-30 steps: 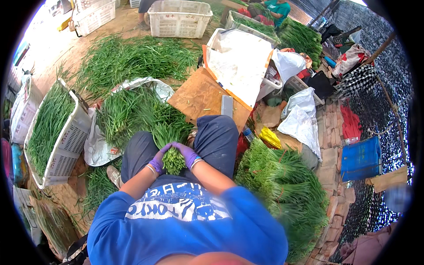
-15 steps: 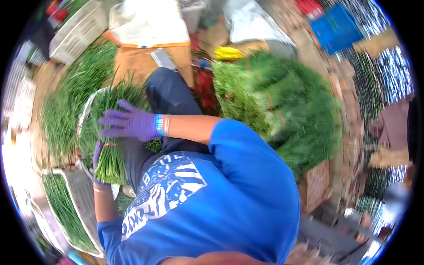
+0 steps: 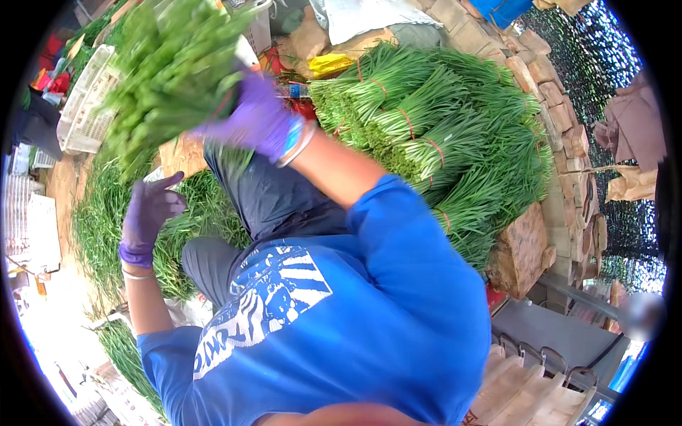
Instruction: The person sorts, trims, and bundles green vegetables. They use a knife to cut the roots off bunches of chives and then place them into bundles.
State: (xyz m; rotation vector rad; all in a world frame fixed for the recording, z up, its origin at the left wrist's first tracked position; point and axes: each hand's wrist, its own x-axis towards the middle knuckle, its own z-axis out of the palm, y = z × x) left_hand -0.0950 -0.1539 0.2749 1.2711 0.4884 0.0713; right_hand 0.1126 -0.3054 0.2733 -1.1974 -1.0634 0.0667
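Observation:
My right hand (image 3: 259, 117), in a purple glove, is raised in front of me and closed around a bunch of garlic chives (image 3: 170, 78). The bunch is smeared by motion, with a trace of a red band near the hand. Lower down, my left hand (image 3: 149, 216), also gloved, is held up with nothing in it, thumb and fingers apart. Beneath it, loose garlic chives (image 3: 106, 220) spread beside my knee. To my right lies a large pile of garlic chive bundles (image 3: 447, 128), each tied with a red band, their cut ends toward my legs.
A white plastic crate (image 3: 89, 106) stands at the far left. More chives (image 3: 128, 362) lie at the lower left. Beyond the pile are a yellow bag (image 3: 330, 65), a white sheet (image 3: 376, 20) and a brick border (image 3: 547, 92). A stone block (image 3: 522, 248) sits by the pile's near end.
My right hand has lifted the banded bunch up and away from my lap. The left hand has let go of it and now stands free. The view has shifted somewhat.

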